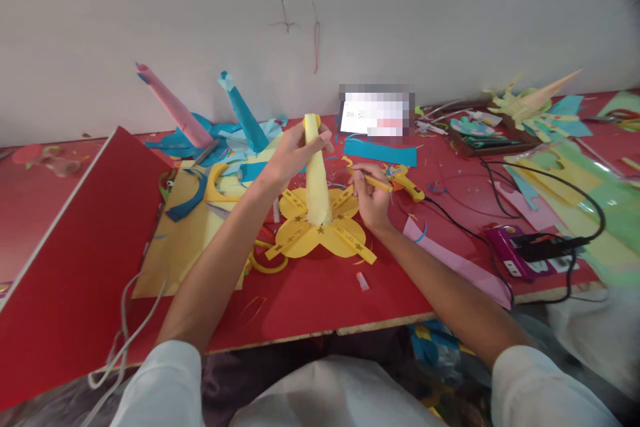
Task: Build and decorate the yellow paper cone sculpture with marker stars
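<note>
A pale yellow paper tube stands on a yellow flower-shaped paper base that has pencilled letters and stars on its strips. Around the tube's upper end, my left hand is closed. My right hand grips a yellow pencil just right of the tube, above the base's right petals. Its tip lies near the fingers, apart from the paper as far as I can see. Beyond that hand lies a yellow glue gun. A small whitish block, perhaps an eraser, sits in front of the base.
Pink and blue paper tubes stand back left. A phone leans against the wall. Yellow-handled scissors lie left of the base. A purple power box with black cables is at right; a red board stands left.
</note>
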Action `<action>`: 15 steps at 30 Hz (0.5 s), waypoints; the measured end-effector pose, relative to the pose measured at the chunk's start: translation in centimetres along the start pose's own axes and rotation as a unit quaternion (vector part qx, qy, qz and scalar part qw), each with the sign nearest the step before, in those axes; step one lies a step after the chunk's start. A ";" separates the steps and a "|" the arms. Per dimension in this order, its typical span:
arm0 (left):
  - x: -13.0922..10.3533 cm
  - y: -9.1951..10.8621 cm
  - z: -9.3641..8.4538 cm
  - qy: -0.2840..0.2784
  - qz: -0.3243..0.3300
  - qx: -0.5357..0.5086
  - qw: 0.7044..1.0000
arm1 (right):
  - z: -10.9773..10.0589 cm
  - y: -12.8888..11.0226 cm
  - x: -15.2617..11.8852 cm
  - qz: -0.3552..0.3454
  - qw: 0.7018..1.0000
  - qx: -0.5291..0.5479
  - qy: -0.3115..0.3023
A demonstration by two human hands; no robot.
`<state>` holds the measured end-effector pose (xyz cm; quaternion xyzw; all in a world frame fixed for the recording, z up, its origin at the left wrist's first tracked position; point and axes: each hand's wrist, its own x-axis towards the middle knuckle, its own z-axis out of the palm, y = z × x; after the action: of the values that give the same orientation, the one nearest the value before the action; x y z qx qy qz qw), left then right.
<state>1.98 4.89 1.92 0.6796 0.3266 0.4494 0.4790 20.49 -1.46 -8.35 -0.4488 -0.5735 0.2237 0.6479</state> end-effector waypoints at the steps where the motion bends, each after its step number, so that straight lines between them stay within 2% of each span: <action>1: 0.0 0.0 -0.1 -0.001 -0.003 0.002 1.000 | -0.2 -0.2 -0.2 -0.003 1.000 -0.003 -0.008; 4: 0.0 0.1 -0.4 -0.014 -0.014 -0.009 1.000 | -0.5 -1.1 -0.8 -0.010 0.999 -0.011 -0.032; 10: -0.2 -0.2 -1.2 -0.082 -0.075 -0.020 0.994 | -0.7 -2.5 -1.6 -0.032 0.997 -0.016 -0.062; 15: 0.1 -1.0 -0.9 -0.061 -0.083 -0.029 0.994 | -0.9 -3.2 -1.6 -0.070 0.994 -0.034 -0.080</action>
<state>1.19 5.65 1.12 0.6618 0.3390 0.3755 0.5533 20.22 -4.65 -6.52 -0.4097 -0.6604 0.1933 0.5988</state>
